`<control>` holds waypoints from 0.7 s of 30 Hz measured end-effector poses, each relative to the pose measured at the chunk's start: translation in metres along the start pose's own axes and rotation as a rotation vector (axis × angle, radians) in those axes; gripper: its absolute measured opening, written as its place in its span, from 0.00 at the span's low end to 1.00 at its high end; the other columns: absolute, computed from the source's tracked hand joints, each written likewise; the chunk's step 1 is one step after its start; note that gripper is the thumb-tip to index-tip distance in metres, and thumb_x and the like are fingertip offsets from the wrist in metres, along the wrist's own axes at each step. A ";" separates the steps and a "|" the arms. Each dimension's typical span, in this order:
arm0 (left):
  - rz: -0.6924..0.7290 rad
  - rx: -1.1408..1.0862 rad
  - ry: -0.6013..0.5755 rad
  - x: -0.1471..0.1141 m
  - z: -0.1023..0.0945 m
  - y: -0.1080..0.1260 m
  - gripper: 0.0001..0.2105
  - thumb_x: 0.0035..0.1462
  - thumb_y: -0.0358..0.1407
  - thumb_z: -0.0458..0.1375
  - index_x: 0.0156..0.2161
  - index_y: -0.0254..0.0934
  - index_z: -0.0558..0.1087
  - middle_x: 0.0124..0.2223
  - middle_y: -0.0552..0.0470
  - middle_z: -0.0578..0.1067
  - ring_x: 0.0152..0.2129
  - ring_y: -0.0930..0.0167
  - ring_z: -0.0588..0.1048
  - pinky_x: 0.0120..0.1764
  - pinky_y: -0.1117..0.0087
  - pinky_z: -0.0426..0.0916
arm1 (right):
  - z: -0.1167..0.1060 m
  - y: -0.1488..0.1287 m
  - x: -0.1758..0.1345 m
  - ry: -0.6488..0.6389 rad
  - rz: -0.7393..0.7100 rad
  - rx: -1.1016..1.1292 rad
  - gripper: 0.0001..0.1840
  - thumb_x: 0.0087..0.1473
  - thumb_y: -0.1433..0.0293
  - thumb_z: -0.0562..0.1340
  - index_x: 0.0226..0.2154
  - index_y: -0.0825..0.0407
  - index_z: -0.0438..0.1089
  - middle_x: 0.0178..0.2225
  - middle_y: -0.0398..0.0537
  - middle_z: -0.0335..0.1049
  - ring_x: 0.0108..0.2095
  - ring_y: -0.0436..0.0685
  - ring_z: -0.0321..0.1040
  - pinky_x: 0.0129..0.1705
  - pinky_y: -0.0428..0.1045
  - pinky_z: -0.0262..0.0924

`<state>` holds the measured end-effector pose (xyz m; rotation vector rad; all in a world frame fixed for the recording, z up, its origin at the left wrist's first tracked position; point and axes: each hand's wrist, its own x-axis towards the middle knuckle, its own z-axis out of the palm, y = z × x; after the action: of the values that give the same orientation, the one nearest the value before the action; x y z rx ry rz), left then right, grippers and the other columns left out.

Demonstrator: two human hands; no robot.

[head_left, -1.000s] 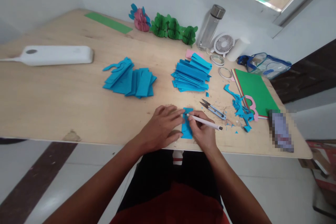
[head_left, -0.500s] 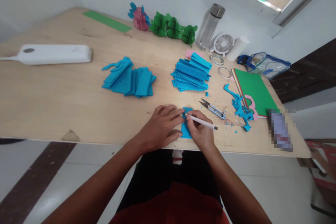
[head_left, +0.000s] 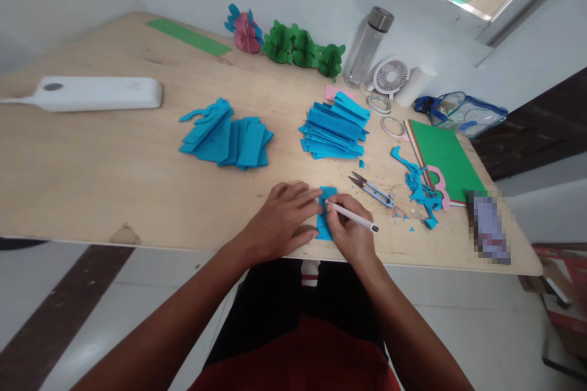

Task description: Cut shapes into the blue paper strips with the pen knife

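Observation:
A small blue paper strip [head_left: 326,232] lies near the table's front edge, partly covered by both hands. My left hand [head_left: 283,220] rests flat with its fingers stretched out, fingertips on the strip's left edge. In my right hand [head_left: 353,232] is a white pen [head_left: 355,216], its tip down on the upper part of the strip. Just beyond the right hand lie thread snips [head_left: 372,190], blades pointing left. A pile of blue paper strips [head_left: 334,128] is behind the hands. Farther left sits another blue paper stack [head_left: 227,137] with a curved cut piece on top.
Blue paper scraps [head_left: 419,186] and green paper sheets [head_left: 447,159] lie to the right. At the back stand a clear bottle [head_left: 364,52], a small fan [head_left: 391,76] and green paper decorations [head_left: 302,49]. A white device [head_left: 101,94] lies far left.
The pen and my right hand have shifted very slightly on the strip, the pen's rear end tilting a little lower. My left hand stays in place.

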<state>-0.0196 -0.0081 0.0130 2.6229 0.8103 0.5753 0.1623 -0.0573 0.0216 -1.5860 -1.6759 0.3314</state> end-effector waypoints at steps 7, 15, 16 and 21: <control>0.004 0.008 0.001 0.000 -0.001 0.001 0.16 0.59 0.39 0.55 0.51 0.38 0.71 0.63 0.44 0.68 0.60 0.55 0.62 0.59 0.48 0.55 | -0.002 -0.001 -0.002 0.005 0.005 -0.012 0.07 0.58 0.69 0.58 0.33 0.49 0.72 0.30 0.46 0.76 0.32 0.54 0.72 0.37 0.49 0.65; 0.007 0.003 0.010 0.000 0.000 0.000 0.16 0.59 0.40 0.55 0.52 0.40 0.72 0.62 0.44 0.69 0.60 0.56 0.62 0.59 0.49 0.55 | -0.004 -0.001 -0.005 -0.002 0.030 -0.006 0.08 0.58 0.69 0.57 0.33 0.50 0.72 0.30 0.46 0.76 0.31 0.54 0.72 0.37 0.49 0.65; 0.007 0.000 0.010 0.000 0.000 0.000 0.16 0.59 0.40 0.55 0.51 0.39 0.72 0.62 0.44 0.69 0.60 0.55 0.62 0.59 0.49 0.55 | -0.004 -0.001 -0.005 -0.004 0.033 -0.005 0.08 0.59 0.69 0.57 0.33 0.50 0.72 0.30 0.46 0.76 0.31 0.54 0.72 0.37 0.49 0.65; 0.005 -0.010 -0.006 0.000 -0.002 0.001 0.17 0.59 0.39 0.55 0.52 0.39 0.72 0.63 0.44 0.68 0.60 0.55 0.61 0.59 0.48 0.55 | -0.005 -0.002 -0.006 0.003 0.038 0.002 0.08 0.59 0.68 0.57 0.33 0.49 0.72 0.30 0.46 0.76 0.31 0.54 0.72 0.37 0.49 0.66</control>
<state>-0.0197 -0.0083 0.0149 2.6169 0.7976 0.5708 0.1635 -0.0651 0.0236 -1.6182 -1.6439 0.3496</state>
